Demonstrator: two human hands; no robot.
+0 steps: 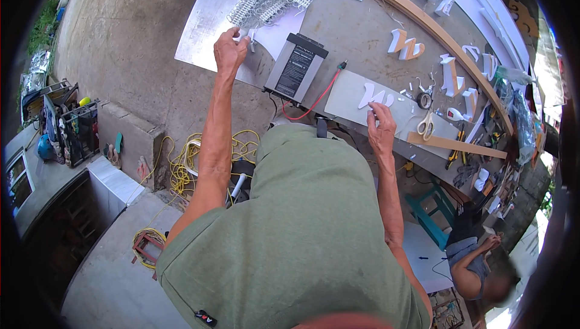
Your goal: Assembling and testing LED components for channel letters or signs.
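Note:
At the table's upper left, my left hand (229, 50) reaches out with bent fingers and the thumb apart. Its fingertips are beside a short white piece (252, 40) hanging from a tangled bundle of small white modules on wire (269, 4). Whether they touch it, I cannot tell. My right hand (382, 125) is at the near edge of a pale board (347, 90), its fingers loosely curled and the thumb apart. Just beyond its fingertips lies a white cut-out letter (373, 95); contact is unclear. Between my hands stands a grey power supply box (296, 66) with a red cable (318, 101).
Scissors (426, 125), a tape roll (424, 100) and a wooden strip (459, 145) lie right of my right hand. Several white-and-tan letters (406, 45) stand farther back, before a long curved wooden strip (447, 36). Yellow cable (181, 166) covers floor at left. Another person (474, 262) sits lower right.

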